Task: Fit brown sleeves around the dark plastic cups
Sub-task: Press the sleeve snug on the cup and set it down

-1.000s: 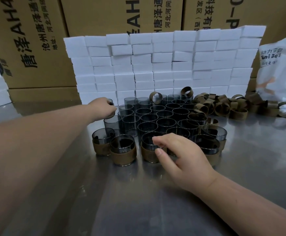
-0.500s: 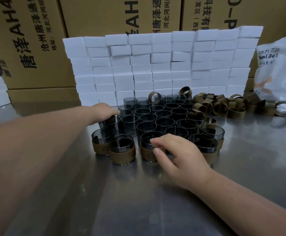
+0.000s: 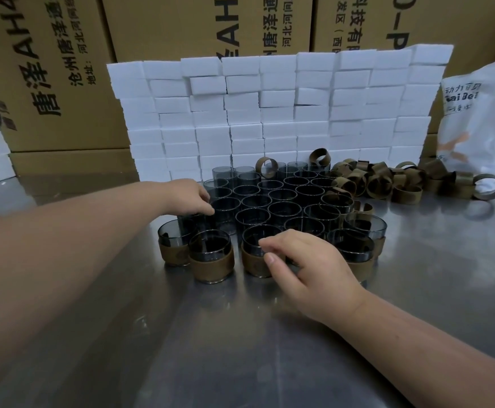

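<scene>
Left hand (image 3: 185,197) fingers (image 3: 207,209) grip bare cup (image 3: 193,228); right hand (image 3: 308,266) touches sleeved cup (image 3: 254,265).

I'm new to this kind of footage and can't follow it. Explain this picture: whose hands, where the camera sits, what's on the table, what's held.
There is no machine here: a person works bare-handed, and the single camera sits on their head, looking forward and down. On the steel table stands a cluster of dark plastic cups; the nearest ones already wear brown sleeves. Loose sleeves lie piled to the right, before a wall of white foam blocks and cardboard boxes. The left hand grips a bare cup from above. The right hand has its fingertips at a sleeved cup; whether it grips is unclear.
</scene>
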